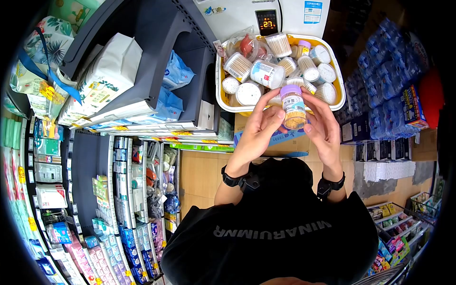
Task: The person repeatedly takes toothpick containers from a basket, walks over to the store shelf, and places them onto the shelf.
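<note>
Between my two hands is a clear jar of toothpicks (294,110) with a purple lid and a printed label, held upright at the near rim of a yellow and white basket (221,90). My left hand (262,124) has its fingers around the jar's left side, the thumb against the label. Curved along the right side is my right hand (324,124), its fingertips at the lid and thumb near the base. Round tubs of cotton swabs (268,73) fill the basket. A second purple-lidded jar (304,46) lies among them at the back.
Behind the basket stands a white appliance (228,16) with a lit display. Dark shelving with tissue packs (111,71) rises on the left. Wrapped bottle packs (387,80) are stacked on the right. A cardboard box (247,124) sits under the basket.
</note>
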Tool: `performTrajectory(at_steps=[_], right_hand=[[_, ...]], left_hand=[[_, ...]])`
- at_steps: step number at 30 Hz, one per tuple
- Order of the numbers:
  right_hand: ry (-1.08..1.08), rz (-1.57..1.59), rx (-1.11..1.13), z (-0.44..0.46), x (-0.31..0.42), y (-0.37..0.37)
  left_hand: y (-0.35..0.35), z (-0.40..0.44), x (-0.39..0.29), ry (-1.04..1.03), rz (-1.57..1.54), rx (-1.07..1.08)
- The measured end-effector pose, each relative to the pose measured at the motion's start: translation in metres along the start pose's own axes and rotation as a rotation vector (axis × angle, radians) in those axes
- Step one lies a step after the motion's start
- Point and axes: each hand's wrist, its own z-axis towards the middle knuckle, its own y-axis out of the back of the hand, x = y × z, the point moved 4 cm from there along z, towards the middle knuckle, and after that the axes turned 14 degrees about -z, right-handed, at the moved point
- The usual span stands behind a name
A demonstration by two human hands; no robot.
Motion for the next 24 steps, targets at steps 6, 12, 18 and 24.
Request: performTrajectory(at_steps=[6, 12, 18, 24], right_hand=[[-0.002, -0.004, -0.011, -0.001, 0.002, -0.003], [-0.002, 0.003, -0.029, -0.002, 0.000, -0.002], [-0.039, 0.001, -0.061, -0.001, -0.003, -0.003], [-0.063, 0.025, -0.082, -0.002, -0.006, -0.004]], left_hand=[[0.000, -0.001, -0.002, -0.012, -0.025, 0.002], [-0.003, -0.002, -0.007, -0.023, -0.041, 0.013], [-0.002, -0.003, -0.008, -0.067, 0.091, 0.033], [-0.003, -0.008, -0.011, -0.103, 0.210, -0.031]])
